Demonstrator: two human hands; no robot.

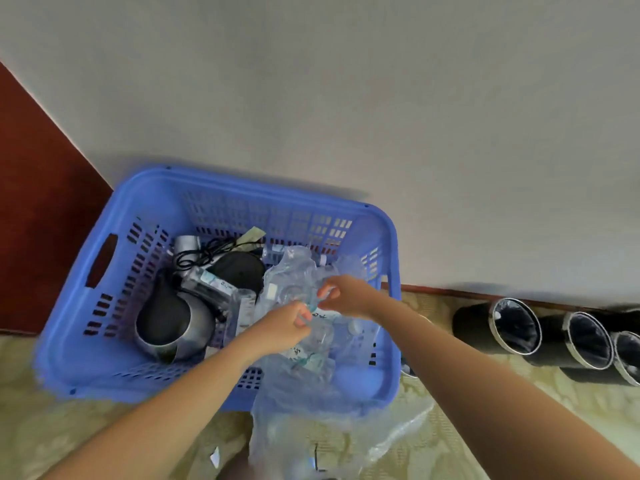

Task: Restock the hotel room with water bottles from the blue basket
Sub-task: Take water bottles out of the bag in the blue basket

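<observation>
Head view: pinching the clear plastic wrap [294,268] with left hand [282,323] and right hand [346,296], fingers curled on the film, close together over the blue basket [263,188]. Reaching onto the wrapped water bottles [311,358] lying directly beneath both hands. Seeing a steel kettle [173,327] left of the left hand, black bins [512,327] well right of the right hand.

Bottles lost in crumpled wrap
The water bottles [313,344] blur together inside the clear wrap [294,427], count and labels unreadable; the wrap's lower end and the rightmost black bin [628,356] run off the picture's edges.
</observation>
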